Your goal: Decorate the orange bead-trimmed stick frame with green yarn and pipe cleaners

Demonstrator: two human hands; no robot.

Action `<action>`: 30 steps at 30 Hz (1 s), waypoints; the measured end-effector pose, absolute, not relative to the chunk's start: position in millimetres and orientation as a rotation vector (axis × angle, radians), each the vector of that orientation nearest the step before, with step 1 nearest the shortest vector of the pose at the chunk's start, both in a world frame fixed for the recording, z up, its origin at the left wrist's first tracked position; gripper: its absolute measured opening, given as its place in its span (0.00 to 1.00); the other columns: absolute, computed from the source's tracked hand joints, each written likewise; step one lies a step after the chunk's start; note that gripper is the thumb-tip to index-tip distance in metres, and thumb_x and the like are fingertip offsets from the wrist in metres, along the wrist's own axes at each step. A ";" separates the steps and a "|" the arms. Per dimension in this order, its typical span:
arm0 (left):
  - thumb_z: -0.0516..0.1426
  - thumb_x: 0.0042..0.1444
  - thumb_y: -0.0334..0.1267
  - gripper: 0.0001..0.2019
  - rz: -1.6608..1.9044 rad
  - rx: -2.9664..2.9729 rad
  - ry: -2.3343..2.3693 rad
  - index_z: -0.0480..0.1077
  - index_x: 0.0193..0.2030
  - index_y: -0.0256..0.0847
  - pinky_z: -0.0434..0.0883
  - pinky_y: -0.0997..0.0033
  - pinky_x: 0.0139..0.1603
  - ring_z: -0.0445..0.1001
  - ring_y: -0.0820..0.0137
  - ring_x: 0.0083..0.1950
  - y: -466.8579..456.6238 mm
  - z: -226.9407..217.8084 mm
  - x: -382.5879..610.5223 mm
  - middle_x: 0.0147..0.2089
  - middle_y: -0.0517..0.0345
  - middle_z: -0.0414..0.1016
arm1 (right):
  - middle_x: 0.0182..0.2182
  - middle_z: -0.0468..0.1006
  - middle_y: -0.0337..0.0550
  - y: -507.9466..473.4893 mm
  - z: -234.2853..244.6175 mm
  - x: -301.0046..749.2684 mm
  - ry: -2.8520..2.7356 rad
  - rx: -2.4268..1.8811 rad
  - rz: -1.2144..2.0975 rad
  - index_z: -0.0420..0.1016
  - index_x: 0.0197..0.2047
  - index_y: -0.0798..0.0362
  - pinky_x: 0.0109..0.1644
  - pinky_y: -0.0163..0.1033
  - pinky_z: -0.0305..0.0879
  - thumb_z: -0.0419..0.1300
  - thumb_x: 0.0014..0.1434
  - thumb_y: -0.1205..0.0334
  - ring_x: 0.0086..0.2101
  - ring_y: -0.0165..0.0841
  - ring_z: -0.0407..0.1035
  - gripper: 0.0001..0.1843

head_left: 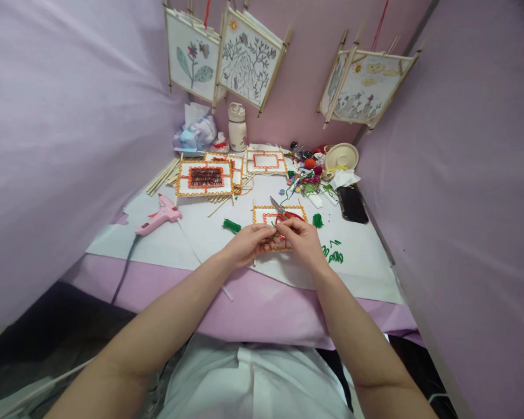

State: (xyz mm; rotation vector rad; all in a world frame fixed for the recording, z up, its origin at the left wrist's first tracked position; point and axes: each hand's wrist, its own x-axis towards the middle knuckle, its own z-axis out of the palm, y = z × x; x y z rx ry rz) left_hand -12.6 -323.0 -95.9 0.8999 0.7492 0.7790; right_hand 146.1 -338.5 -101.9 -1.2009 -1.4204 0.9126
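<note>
My left hand [254,241] and my right hand [303,237] meet over the front of the table, fingertips pinched together. A small bit of green yarn [273,223] shows between them; the rest of it is hidden by my fingers. Below lies a stick frame with orange and yellow trim [258,215], partly covered by my hands. Scissors [278,206] with red handles rest across its far edge, just beyond my right hand. A green yarn bundle [232,226] lies left of my left hand, another green bundle [317,220] to the right. Short looped green pieces [336,256] lie near my right wrist.
A pink glue gun [160,216] with a cord lies left. Decorated frames [205,191], sticks [162,176], a bottle [237,128] and tissues [196,132] stand behind. Coloured yarn, a round lid [342,156] and a phone [353,205] are right. Picture lanterns [250,64] hang above.
</note>
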 end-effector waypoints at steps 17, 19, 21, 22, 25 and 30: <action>0.64 0.51 0.38 0.10 0.750 0.847 0.736 0.72 0.32 0.32 0.65 0.83 0.27 0.68 0.80 0.27 -321.5 -97.2 -14.8 0.28 0.57 0.73 | 0.30 0.78 0.42 -336.1 -100.4 148.3 -1.350 -1.188 1.046 0.78 0.34 0.54 0.39 0.38 0.64 0.64 0.51 0.51 0.32 0.32 0.69 0.15; 0.64 0.51 0.38 0.10 0.745 0.842 0.736 0.72 0.32 0.32 0.65 0.82 0.28 0.68 0.80 0.27 -322.0 -96.0 -14.0 0.28 0.57 0.73 | 0.27 0.76 0.40 -336.6 -100.5 147.5 -1.354 -1.192 1.035 0.76 0.31 0.54 0.38 0.38 0.63 0.64 0.51 0.51 0.29 0.31 0.67 0.13; 0.64 0.50 0.39 0.10 0.733 0.829 0.744 0.73 0.32 0.32 0.65 0.82 0.28 0.68 0.80 0.27 -322.5 -94.5 -13.9 0.28 0.56 0.73 | 0.25 0.75 0.39 -337.0 -99.8 147.1 -1.331 -1.213 1.011 0.76 0.30 0.54 0.36 0.37 0.62 0.64 0.51 0.51 0.28 0.31 0.66 0.13; 0.64 0.50 0.40 0.11 0.724 0.824 0.748 0.73 0.32 0.32 0.65 0.82 0.27 0.68 0.79 0.27 -322.6 -93.8 -14.0 0.29 0.55 0.73 | 0.25 0.75 0.39 -337.0 -99.4 147.1 -1.315 -1.220 1.000 0.76 0.30 0.54 0.35 0.37 0.61 0.64 0.51 0.51 0.28 0.31 0.65 0.13; 0.65 0.49 0.40 0.12 0.702 0.852 0.753 0.73 0.30 0.31 0.63 0.82 0.26 0.67 0.80 0.26 -322.8 -92.8 -15.0 0.28 0.55 0.73 | 0.25 0.74 0.38 -336.5 -98.7 147.6 -1.280 -1.217 0.989 0.75 0.29 0.54 0.35 0.37 0.60 0.64 0.51 0.52 0.27 0.30 0.64 0.13; 0.66 0.45 0.37 0.10 0.750 0.919 0.755 0.71 0.27 0.33 0.61 0.81 0.26 0.66 0.81 0.25 -323.5 -93.0 -15.5 0.25 0.58 0.71 | 0.24 0.71 0.37 -336.7 -99.0 148.1 -1.276 -1.213 0.922 0.74 0.28 0.54 0.33 0.36 0.58 0.63 0.52 0.53 0.26 0.29 0.61 0.12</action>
